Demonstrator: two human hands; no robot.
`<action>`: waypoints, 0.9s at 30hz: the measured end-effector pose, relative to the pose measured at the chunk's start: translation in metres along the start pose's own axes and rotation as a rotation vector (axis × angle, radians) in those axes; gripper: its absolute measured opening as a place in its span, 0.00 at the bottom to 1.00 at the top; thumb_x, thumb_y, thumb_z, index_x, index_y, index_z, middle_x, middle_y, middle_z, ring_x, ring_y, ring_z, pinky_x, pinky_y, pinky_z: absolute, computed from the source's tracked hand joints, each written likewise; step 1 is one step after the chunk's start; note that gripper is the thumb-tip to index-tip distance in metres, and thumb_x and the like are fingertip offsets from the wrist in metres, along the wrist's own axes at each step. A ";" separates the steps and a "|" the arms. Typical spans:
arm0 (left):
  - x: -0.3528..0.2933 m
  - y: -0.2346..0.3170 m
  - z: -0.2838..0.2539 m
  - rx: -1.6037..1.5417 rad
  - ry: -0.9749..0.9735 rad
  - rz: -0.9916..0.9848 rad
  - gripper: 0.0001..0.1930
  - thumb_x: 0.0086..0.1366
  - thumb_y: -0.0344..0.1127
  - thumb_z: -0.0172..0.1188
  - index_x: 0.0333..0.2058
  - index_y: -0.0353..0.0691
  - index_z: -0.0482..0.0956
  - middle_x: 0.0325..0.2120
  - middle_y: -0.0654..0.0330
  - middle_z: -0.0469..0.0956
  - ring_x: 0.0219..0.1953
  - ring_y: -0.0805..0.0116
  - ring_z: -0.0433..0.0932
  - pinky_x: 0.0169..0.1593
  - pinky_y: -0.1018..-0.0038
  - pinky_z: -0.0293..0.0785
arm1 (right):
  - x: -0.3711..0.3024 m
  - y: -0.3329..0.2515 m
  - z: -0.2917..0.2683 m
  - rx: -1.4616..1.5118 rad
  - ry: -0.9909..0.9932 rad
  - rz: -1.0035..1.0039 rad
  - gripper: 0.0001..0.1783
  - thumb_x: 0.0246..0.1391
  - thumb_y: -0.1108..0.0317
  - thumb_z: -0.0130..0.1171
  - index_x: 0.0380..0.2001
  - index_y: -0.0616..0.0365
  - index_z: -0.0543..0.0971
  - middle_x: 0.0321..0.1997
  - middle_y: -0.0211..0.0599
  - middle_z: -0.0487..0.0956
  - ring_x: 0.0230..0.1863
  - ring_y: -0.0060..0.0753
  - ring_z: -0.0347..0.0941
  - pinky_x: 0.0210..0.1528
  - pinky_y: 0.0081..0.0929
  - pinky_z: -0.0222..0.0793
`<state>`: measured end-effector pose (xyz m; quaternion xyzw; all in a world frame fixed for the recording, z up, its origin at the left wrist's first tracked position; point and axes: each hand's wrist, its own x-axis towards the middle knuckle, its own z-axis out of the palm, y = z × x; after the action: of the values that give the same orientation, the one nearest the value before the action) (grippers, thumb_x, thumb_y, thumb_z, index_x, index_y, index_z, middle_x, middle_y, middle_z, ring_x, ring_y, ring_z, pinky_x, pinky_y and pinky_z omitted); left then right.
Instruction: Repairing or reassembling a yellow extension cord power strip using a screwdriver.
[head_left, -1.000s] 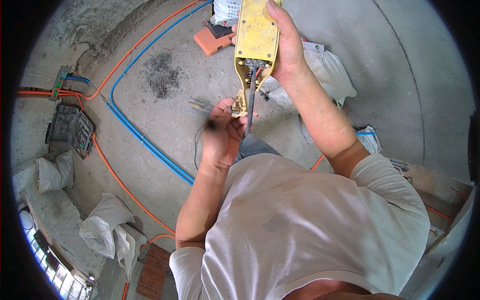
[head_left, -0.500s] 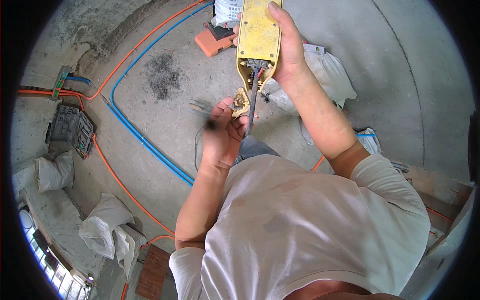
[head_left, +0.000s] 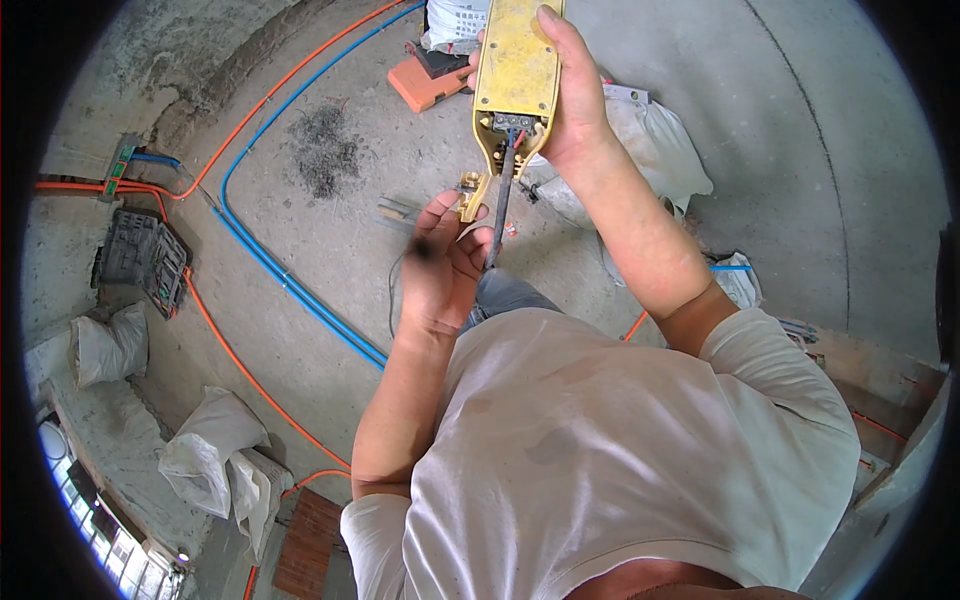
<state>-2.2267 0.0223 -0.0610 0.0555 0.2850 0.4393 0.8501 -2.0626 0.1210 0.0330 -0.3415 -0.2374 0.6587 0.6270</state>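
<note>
My left hand [head_left: 446, 268] pinches the small yellow piece [head_left: 469, 207] between thumb and fingers; I judge it best to hold this lightly, clear of the dark cable [head_left: 499, 222] just right of it, sparing the exposed wires [head_left: 519, 139] any pull. Far and slightly right of that hand, the yellow housing [head_left: 518, 65] sits clasped in my right hand [head_left: 580, 100].

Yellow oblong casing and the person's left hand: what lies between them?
The head view shows a small yellow plastic piece held by the left hand, and a dark round cable leading from the casing.
</note>
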 end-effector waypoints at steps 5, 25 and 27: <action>0.002 -0.002 -0.005 0.019 0.034 0.016 0.11 0.70 0.32 0.42 0.47 0.42 0.69 0.37 0.56 0.78 0.31 0.68 0.79 0.38 0.67 0.79 | -0.004 0.003 0.000 -0.122 -0.066 0.026 0.33 0.53 0.42 0.49 0.47 0.65 0.70 0.35 0.47 0.77 0.34 0.38 0.77 0.39 0.33 0.74; 0.013 -0.003 -0.015 0.021 0.059 0.039 0.08 0.69 0.31 0.43 0.42 0.44 0.71 0.35 0.56 0.78 0.28 0.68 0.79 0.33 0.70 0.79 | -0.007 0.008 0.010 -0.240 -0.059 -0.124 0.30 0.53 0.47 0.50 0.48 0.63 0.68 0.35 0.46 0.76 0.34 0.37 0.76 0.36 0.31 0.74; 0.012 -0.003 -0.015 0.020 0.045 0.046 0.07 0.70 0.30 0.42 0.40 0.44 0.71 0.35 0.56 0.78 0.29 0.68 0.80 0.33 0.70 0.79 | -0.007 0.010 0.009 -0.285 -0.065 -0.158 0.34 0.52 0.44 0.50 0.50 0.64 0.68 0.38 0.49 0.77 0.36 0.39 0.77 0.41 0.33 0.74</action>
<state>-2.2271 0.0272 -0.0797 0.0606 0.3072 0.4570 0.8325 -2.0761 0.1143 0.0320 -0.3860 -0.3747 0.5777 0.6139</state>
